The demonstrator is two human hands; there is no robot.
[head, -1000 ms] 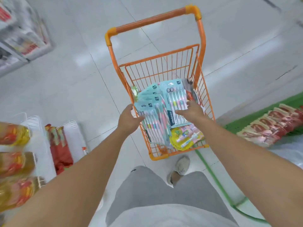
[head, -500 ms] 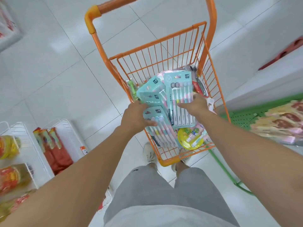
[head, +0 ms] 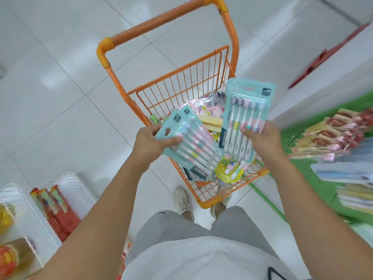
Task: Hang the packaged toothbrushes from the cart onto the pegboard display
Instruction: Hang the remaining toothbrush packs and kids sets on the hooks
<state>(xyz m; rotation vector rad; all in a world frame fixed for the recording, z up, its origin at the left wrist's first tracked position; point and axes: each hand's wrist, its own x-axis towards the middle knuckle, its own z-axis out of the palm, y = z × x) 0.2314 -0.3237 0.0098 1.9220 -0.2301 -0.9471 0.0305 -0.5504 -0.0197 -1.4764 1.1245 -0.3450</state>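
Observation:
An orange wire cart (head: 177,81) stands on the white floor in front of me. My left hand (head: 153,140) grips a small stack of teal toothbrush packs (head: 193,144), tilted, over the cart's left side. My right hand (head: 260,138) holds a single teal toothbrush pack (head: 245,110) upright above the cart's right side, thumb on its front. More packaged items lie in the cart, among them a yellow round pack (head: 228,168) and pink packs (head: 203,108). The green pegboard (head: 314,178) runs along the right.
Packaged goods (head: 331,136) hang on the pegboard at right, blurred. White wire shelves (head: 66,184) at lower left hold red packets (head: 56,209) and yellow bottles. My feet (head: 181,201) stand just behind the cart.
Both hands have lifted out of the cart. The right hand has raised one pack upright and apart from the stack that stays in the left hand. The view has shifted.

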